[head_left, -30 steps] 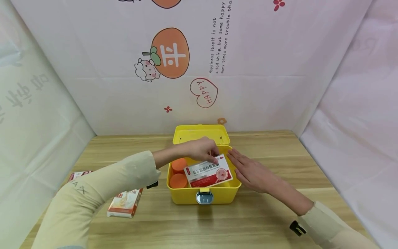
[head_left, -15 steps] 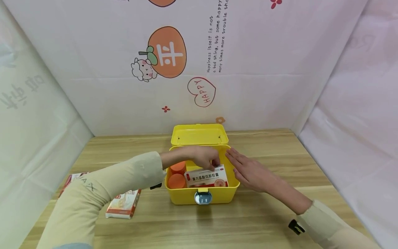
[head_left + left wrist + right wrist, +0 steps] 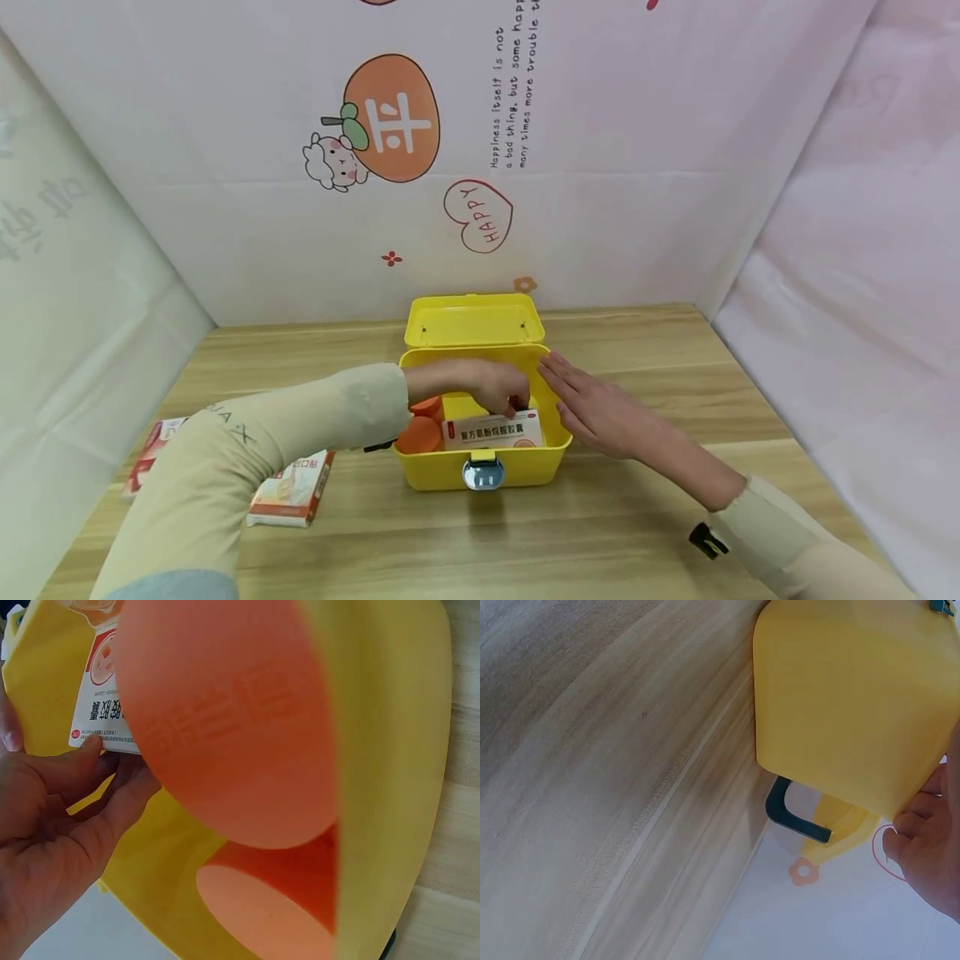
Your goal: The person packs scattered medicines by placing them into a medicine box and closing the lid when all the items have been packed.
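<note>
A yellow storage box (image 3: 442,472) stands on the table with its lid (image 3: 476,322) tipped back. My left hand (image 3: 498,388) reaches inside and pinches the upper edge of a white and red medicine box (image 3: 491,430), its lower part hidden by the front wall. Thumb and fingers on that medicine box (image 3: 105,709) also show in the left wrist view. Left of it, two round orange-capped containers (image 3: 420,436) sit in the storage box. With fingers straight, my right hand (image 3: 596,412) touches the right rim; the right wrist view shows its fingertips at the wall's edge.
Two more medicine boxes lie left on the table: a white and orange box (image 3: 287,497) and a red and white box (image 3: 150,454), both partly behind my left sleeve. A dark green handle (image 3: 799,819) hangs behind the storage box. Printed cloth walls enclose the table.
My left hand has lowered the medicine box into the storage box, from tilted to nearly level. My right hand stays at the rim. The head view has shifted slightly.
</note>
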Demonstrator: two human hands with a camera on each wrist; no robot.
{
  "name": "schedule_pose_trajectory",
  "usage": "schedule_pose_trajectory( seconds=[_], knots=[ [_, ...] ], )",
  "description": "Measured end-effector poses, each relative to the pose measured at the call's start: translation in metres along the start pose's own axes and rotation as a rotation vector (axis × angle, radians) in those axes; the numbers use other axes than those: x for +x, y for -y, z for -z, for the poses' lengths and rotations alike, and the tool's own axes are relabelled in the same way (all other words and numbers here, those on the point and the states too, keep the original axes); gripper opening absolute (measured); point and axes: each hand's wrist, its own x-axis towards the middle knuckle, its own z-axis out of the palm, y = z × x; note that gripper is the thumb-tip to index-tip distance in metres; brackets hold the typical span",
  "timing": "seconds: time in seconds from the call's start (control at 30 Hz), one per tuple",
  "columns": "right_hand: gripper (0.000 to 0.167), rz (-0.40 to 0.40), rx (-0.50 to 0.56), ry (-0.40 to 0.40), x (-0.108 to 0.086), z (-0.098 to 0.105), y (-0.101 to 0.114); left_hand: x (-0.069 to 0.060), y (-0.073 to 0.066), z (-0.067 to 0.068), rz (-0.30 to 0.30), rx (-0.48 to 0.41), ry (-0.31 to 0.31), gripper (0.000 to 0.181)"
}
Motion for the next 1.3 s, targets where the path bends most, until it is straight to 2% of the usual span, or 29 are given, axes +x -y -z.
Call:
schedule_pose_trajectory(
  seconds=[0.17,0.4,0.73,1.13,1.3],
  knots=[
    [0.056,-0.004,0.001,0.003,0.001,0.000,0.000,0.003,0.000,0.001,0.028,-0.024,0.017,0.017],
    [0.057,-0.015,0.007,0.006,0.002,-0.003,-0.001,0.006,0.000,-0.003,0.075,-0.063,0.031,0.016],
    [0.057,-0.020,0.018,0.002,0.000,-0.004,-0.001,0.008,-0.003,0.001,0.083,-0.057,0.075,0.018],
    [0.057,-0.022,0.026,0.001,0.000,-0.004,-0.001,0.018,-0.004,0.002,0.072,0.012,0.140,0.020],
    [0.057,-0.021,0.030,-0.001,0.000,-0.003,0.000,0.023,-0.003,0.000,0.089,0.053,0.170,0.021]
  ],
)
